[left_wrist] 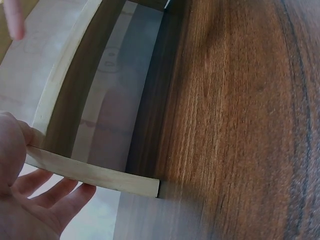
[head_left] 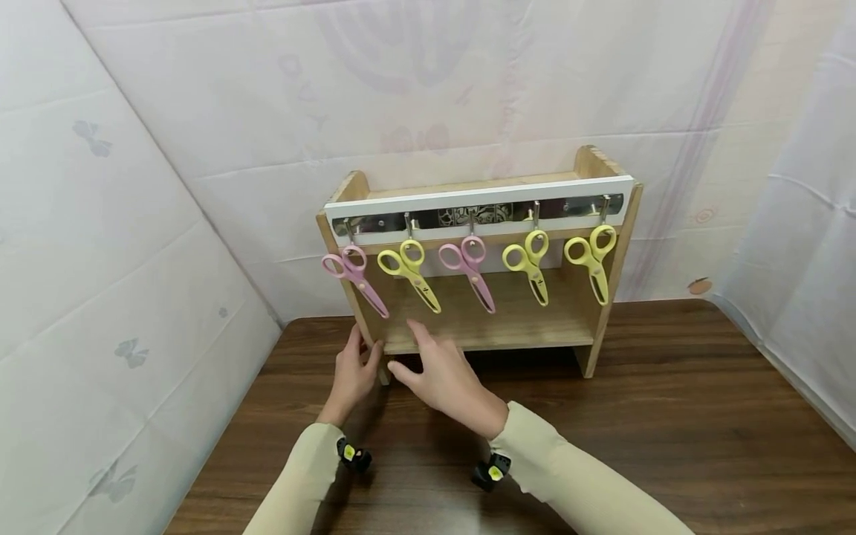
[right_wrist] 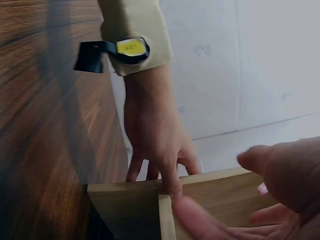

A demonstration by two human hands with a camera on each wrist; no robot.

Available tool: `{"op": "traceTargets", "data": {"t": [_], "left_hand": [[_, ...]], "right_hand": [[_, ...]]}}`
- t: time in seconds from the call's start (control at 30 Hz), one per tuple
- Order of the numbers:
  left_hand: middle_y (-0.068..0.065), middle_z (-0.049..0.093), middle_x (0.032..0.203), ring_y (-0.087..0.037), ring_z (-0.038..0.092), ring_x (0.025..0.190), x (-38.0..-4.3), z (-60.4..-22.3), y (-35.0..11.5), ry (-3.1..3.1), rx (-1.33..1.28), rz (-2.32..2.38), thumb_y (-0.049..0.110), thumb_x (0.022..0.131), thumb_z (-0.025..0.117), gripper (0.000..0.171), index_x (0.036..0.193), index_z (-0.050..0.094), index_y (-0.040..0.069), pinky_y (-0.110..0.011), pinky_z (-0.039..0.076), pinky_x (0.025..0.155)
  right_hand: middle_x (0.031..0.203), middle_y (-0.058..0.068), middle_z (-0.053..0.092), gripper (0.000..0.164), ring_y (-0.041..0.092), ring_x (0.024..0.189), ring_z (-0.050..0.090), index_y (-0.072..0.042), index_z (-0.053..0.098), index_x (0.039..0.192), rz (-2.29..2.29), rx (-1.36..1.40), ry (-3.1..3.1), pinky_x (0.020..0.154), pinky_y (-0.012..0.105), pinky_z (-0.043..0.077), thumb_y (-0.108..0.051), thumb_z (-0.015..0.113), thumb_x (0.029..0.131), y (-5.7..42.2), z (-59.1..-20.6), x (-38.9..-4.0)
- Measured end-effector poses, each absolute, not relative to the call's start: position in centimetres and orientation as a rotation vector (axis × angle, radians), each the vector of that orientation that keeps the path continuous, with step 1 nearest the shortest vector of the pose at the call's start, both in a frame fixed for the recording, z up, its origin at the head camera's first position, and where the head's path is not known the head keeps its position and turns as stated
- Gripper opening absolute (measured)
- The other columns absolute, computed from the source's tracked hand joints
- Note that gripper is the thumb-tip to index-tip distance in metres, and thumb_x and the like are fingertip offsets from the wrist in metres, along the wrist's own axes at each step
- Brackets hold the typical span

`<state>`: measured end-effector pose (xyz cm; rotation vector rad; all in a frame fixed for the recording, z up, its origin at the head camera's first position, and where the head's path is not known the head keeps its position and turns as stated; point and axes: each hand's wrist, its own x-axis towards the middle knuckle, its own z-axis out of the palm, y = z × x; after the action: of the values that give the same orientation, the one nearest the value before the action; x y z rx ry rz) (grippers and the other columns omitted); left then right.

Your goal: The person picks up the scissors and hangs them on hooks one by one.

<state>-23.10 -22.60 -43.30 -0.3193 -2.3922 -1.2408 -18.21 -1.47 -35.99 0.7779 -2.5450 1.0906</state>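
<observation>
A small wooden shelf rack (head_left: pixel 488 348) stands on the table. My left hand (head_left: pixel 354 375) grips its left side panel (left_wrist: pixel 95 172) low down, thumb on the inner side and fingers around the outside. My right hand (head_left: pixel 446 375) is held before the lower board, fingers spread and nothing between them; in the right wrist view its fingers (right_wrist: pixel 200 217) overlap the rack close to the left thumb. Scissors hang from hooks along the white front rail (head_left: pixel 401 195): pink scissors (head_left: pixel 354 279) at the left end, another pink pair (head_left: pixel 468 271) in the middle.
Three yellow scissors, the left one (head_left: pixel 408 271), another (head_left: pixel 528 264) and the rightmost (head_left: pixel 591 260), hang beside the pink ones with tips pointing down. Behind the dark wooden table (head_left: pixel 669 416) rises a pale patterned cloth (head_left: pixel 234 82). More cloth (head_left: pixel 100 260) covers the left side.
</observation>
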Motion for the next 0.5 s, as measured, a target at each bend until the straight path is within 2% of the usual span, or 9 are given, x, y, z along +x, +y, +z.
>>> {"op": "traceTargets", "data": {"t": [0.13,0.23,0.5], "left_hand": [[-0.029,0.058,0.136,-0.049,0.06,0.122,-23.0,-43.3,-22.6,-2.41,-0.298,-1.247,0.01,0.105,0.059,0.049,0.151,0.042,0.005,-0.061,0.056,0.092],[-0.029,0.058,0.136,-0.048,0.06,0.122,-23.0,-43.3,-22.6,-2.413,-0.291,-1.237,0.011,0.105,0.059,0.049,0.151,0.041,0.005,-0.06,0.057,0.092],[-0.029,0.059,0.135,-0.047,0.061,0.121,-23.2,-43.2,-22.5,-2.414,-0.269,-1.251,0.009,0.105,0.059,0.047,0.149,0.043,0.003,-0.057,0.058,0.091]], "right_hand": [[0.138,0.017,0.063,0.073,0.031,0.11,0.07,-0.006,0.044,0.154,0.974,0.826,-2.67,0.082,0.048,0.062,-0.042,0.072,0.097,-0.3,-36.8,-17.5],[0.143,0.015,0.059,0.073,0.031,0.115,0.067,-0.01,0.043,0.155,0.91,0.875,-2.712,0.083,0.049,0.061,-0.044,0.072,0.097,0.8,-37.4,-17.3],[0.148,0.009,0.054,0.073,0.033,0.126,0.058,-0.019,0.046,0.155,0.825,0.984,-2.623,0.094,0.053,0.055,-0.048,0.074,0.094,4.5,-39.2,-17.2]]}}
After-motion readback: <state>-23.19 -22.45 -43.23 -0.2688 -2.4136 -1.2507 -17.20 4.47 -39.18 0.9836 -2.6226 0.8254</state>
